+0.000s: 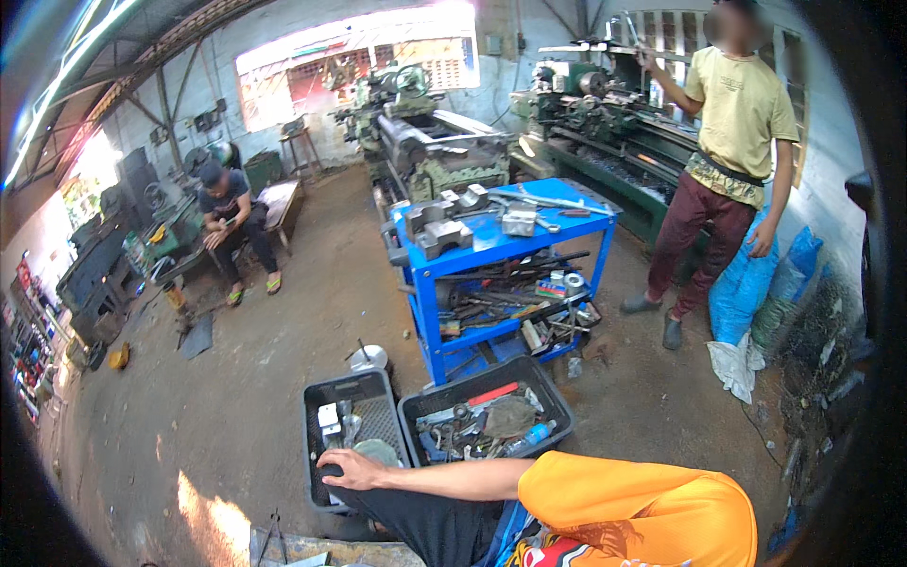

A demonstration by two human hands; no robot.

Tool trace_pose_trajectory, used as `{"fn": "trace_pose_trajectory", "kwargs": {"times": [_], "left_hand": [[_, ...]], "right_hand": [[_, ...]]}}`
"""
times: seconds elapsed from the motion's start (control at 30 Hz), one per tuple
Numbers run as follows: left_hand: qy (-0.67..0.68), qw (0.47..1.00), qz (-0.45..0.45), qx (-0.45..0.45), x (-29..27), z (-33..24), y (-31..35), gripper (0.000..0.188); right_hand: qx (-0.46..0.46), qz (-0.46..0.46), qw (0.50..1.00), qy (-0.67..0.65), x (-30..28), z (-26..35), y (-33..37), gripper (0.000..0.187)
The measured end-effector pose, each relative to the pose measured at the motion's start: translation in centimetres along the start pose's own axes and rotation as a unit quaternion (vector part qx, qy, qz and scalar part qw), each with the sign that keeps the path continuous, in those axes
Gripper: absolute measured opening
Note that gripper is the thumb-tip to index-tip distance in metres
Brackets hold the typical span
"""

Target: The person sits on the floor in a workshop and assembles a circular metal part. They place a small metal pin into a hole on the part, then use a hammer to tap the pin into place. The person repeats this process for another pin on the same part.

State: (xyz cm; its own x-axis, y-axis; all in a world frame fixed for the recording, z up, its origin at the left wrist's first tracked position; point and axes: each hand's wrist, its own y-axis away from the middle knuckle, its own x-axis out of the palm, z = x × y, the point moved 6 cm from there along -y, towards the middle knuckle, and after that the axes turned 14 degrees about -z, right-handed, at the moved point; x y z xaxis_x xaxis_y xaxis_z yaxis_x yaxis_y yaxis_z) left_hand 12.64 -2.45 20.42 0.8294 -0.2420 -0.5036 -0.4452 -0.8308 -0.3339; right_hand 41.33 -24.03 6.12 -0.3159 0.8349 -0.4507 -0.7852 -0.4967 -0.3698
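My right hand (pixel 354 469) rests on my knee, which is in dark trousers (pixel 444 515). Its fingers lie loosely over the knee and hold nothing. My bare forearm reaches it from an orange sleeve (pixel 633 501) at the lower right. Just past the hand is a black plastic crate (pixel 311 425) with a white block, clear plastic and a pale round thing inside. Beside it, a second black crate (pixel 565 425) holds mixed tools, a red bar, a cloth and a plastic bottle. My left hand does not show.
Beyond the crates stands a blue metal cart (pixel 425 321) with metal blocks and tools. Lathes (pixel 605 104) line the back. At right, a person in a yellow shirt (pixel 742 104) stands near blue sacks (pixel 744 283); another person (pixel 231 213) sits at left. A bench edge (pixel 368 552) shows below.
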Motion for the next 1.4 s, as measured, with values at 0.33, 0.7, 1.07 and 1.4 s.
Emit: {"fn": "trace_pose_trajectory", "kwargs": {"times": [0.33,0.7,1.07,1.4], "left_hand": [[-0.003,0.999,0.029,0.024,1.8,-0.5,-1.3,0.03],[0.051,0.965,-0.183,-0.178,-12.8,22.1,8.3,0.02],[0.508,0.733,-0.254,-0.375,-7.7,20.4,10.5,0.02],[0.629,0.656,-0.22,-0.353,-6.4,10.1,7.6,0.079]], "right_hand": [[0.362,-0.146,0.787,-0.478,-1.5,-6.1,1.2,0.025],[0.069,0.016,0.991,-0.115,-1.1,0.1,-2.6,0.031],[0.202,0.446,0.798,-0.35,13.5,14.3,9.1,0.027],[0.246,0.599,0.564,-0.512,8.7,29.8,11.3,0.078]]}}
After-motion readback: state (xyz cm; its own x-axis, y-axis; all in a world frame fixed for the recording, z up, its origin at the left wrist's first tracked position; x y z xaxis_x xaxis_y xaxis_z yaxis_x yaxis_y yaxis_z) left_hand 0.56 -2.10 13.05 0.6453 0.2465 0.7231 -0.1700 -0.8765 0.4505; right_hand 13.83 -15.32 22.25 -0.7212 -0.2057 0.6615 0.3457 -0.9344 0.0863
